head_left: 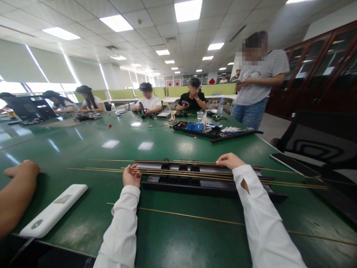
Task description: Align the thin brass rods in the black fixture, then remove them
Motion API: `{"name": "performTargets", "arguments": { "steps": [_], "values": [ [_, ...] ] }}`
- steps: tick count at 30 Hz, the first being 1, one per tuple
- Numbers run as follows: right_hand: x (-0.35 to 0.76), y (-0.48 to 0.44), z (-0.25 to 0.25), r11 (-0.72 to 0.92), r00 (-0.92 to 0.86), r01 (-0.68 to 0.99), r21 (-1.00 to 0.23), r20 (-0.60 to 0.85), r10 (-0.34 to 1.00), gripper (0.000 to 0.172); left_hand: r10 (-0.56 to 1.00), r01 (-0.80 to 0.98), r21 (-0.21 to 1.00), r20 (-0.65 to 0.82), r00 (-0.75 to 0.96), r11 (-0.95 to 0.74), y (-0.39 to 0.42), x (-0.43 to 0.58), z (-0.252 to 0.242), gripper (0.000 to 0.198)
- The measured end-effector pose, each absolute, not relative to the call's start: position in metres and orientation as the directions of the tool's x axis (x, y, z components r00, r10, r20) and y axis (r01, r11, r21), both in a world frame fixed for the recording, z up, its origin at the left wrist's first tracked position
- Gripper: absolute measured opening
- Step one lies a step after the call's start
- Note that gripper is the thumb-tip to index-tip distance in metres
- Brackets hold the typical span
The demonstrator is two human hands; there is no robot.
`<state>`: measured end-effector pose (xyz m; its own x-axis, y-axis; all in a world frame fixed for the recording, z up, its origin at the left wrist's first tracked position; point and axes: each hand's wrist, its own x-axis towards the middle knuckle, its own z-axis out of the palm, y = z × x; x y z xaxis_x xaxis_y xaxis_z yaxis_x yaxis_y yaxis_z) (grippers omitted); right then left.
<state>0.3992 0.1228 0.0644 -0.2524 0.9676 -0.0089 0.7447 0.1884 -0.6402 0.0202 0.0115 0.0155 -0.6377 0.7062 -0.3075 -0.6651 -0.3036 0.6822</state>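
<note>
A bundle of brass rods [173, 172] lies over the black frame [195, 188] on the worktop [173, 242], long axis running left to right; the left hand [132, 175] has its fingers curled loosely about the bundle's left portion; the right hand [232, 161] has its fingers pinched on a far-side rod [195, 162], just beyond the bundle. A lone rod [192, 216] lies nearer the wearer, apart from both hands.

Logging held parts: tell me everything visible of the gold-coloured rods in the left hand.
Thin, straight-looking rods, gold-coloured and brass-like, in a narrow bundle; exact count unclear. They run roughly crosswise before the wearer, left ends staggered out past the left hand, whose curled fingers hold them. They pass over the dark frame; whether they touch it can't be told. The right sleeve hides a stretch, and they show again to its right.
</note>
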Motion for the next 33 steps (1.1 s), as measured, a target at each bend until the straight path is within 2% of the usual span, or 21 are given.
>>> {"name": "performTargets", "arguments": {
  "steps": [14,26,33],
  "values": [
    [0.419,0.126,0.06,0.195,-0.273,0.709,-0.677,-0.009,0.962,0.02,0.705,-0.656,0.69,-0.298,-0.644,-0.307,0.01,0.022,0.017,0.015],
    [0.44,0.124,0.06,0.147,-0.217,0.721,-0.677,-0.018,0.976,0.023,0.709,-0.668,0.681,-0.309,-0.633,-0.299,0.009,0.021,0.018,0.015],
    [0.452,0.125,0.058,0.126,-0.181,0.725,-0.677,-0.011,0.983,0.018,0.703,-0.662,0.69,-0.313,-0.638,-0.294,0.008,0.023,0.019,0.015]
  ]
}}
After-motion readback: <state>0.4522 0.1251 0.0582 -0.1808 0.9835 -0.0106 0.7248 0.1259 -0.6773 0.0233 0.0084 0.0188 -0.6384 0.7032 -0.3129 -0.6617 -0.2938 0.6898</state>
